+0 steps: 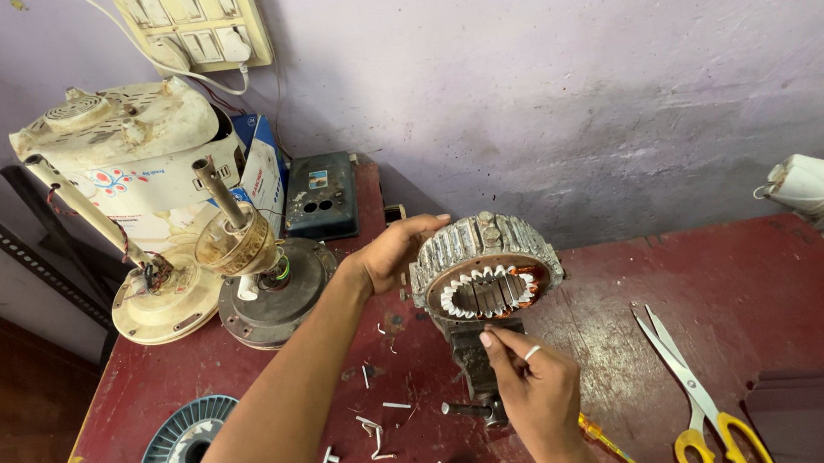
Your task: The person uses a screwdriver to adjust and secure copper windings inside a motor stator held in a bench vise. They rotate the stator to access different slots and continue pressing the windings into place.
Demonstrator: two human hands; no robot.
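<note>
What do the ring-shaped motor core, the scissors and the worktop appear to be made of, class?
Motor core: probably steel, dull grey ribbed rim; copper-coloured windings and white slot liners, perhaps paper or plastic, inside. Scissors: bright metal blades, glossy yellow handles, likely plastic. Worktop: red-painted, scuffed and worn; base material unclear. Left hand steadies the core.

Left hand (386, 256) on vise-clamped stator (485, 267)

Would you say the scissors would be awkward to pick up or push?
Probably not: the scissors lie flat on the table, so rolling seems unlikely. Metal blades suggest stiffness. Being open, they may pivot when pushed.
</note>
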